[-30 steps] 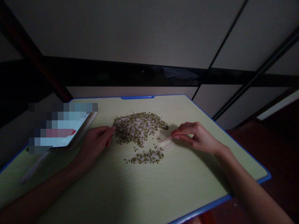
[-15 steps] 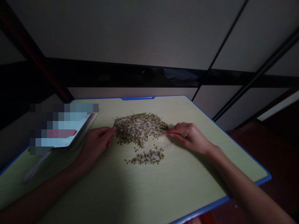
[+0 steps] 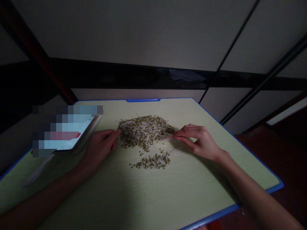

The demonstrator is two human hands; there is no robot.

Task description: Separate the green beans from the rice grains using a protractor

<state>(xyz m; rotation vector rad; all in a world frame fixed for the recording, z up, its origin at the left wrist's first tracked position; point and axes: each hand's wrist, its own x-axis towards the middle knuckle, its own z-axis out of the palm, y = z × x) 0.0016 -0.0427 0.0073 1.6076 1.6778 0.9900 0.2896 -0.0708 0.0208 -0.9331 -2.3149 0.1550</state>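
Note:
A mixed pile of small green beans and white grains (image 3: 144, 129), seemingly mung beans and rice, lies in the middle of the table (image 3: 96, 198). Closer to me is a smaller heap of the same mix (image 3: 153, 160). My right hand (image 3: 199, 140) pinches a thin pale stick (image 3: 165, 139), whose tip points left toward the pile's lower right edge. At the pile's left edge rests my left hand (image 3: 102, 147), its fingers curled and thumb pressed to the index finger. Whatever it may hold is hidden.
A lit tablet-like screen (image 3: 72, 137), partly blurred out, stands at the table's left. Near it lies a pale strip (image 3: 38, 171). The table has a blue rim (image 3: 144, 100). Light cabinet panels (image 3: 134, 35) rise behind it.
The view has shifted slightly, so everything sits a little farther right. Both hands keep nearly the same pose, and the two heaps look unchanged.

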